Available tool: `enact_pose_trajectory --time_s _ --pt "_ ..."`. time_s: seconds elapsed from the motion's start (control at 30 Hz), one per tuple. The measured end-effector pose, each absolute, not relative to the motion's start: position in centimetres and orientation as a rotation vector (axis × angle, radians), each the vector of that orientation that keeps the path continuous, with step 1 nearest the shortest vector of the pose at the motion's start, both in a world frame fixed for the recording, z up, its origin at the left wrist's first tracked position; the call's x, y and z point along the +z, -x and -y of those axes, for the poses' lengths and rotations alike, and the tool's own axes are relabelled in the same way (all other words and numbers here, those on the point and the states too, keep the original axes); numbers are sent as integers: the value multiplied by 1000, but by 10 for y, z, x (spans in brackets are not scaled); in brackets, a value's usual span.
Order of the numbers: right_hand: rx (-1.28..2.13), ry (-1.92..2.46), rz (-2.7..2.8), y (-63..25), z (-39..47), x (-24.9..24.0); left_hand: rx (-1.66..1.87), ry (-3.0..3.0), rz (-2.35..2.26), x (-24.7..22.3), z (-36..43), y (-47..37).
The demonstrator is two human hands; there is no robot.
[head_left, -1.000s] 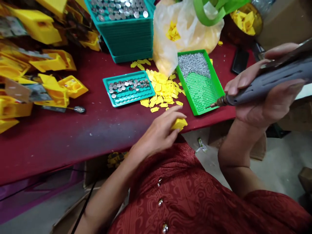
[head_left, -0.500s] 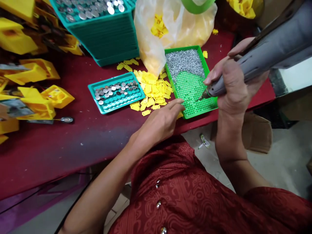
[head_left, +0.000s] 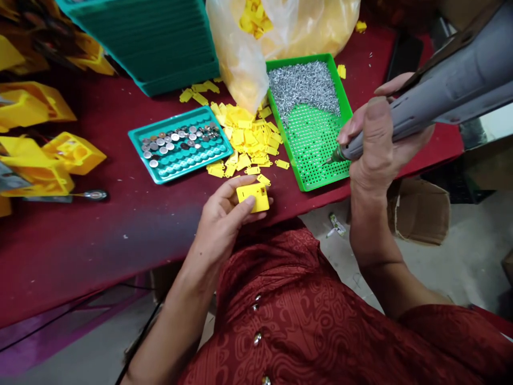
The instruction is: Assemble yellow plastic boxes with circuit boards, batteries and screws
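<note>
Between the thumb and fingers of my left hand is a small yellow plastic case, its flat face turned up, just over the table's front edge. My right hand is wrapped round a grey electric screwdriver. The driver's tip points down and left, over the bare part of a green perforated tray. Small silver screws are heaped across the far half of that tray. Loose yellow plastic tabs lie in a pile between the green tray and a teal tray.
The teal tray holds several round metal pieces. Behind it rises a stack of teal trays. A clear plastic bag of yellow parts stands at the back. Yellow housings crowd the left. A cardboard box sits on the floor at right.
My left hand has drawn back from beside the green tray and turned over, and the yellow case now shows in its fingers. The screwdriver stays over the tray. The view has shifted slightly.
</note>
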State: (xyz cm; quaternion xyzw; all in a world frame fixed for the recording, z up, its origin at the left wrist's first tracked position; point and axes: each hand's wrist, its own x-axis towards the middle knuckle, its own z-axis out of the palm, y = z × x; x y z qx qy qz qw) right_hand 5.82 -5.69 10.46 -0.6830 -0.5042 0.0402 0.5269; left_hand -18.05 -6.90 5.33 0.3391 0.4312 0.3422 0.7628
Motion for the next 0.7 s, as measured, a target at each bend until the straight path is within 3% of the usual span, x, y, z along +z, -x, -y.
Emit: enact_pose_trajectory --time_s 0.5,0.7 --pt "91 1484 1214 -59 56 99 722 -728 -933 60 68 181" --pt "418 1713 1438 -67 76 148 708 -682 -939 61 72 180"
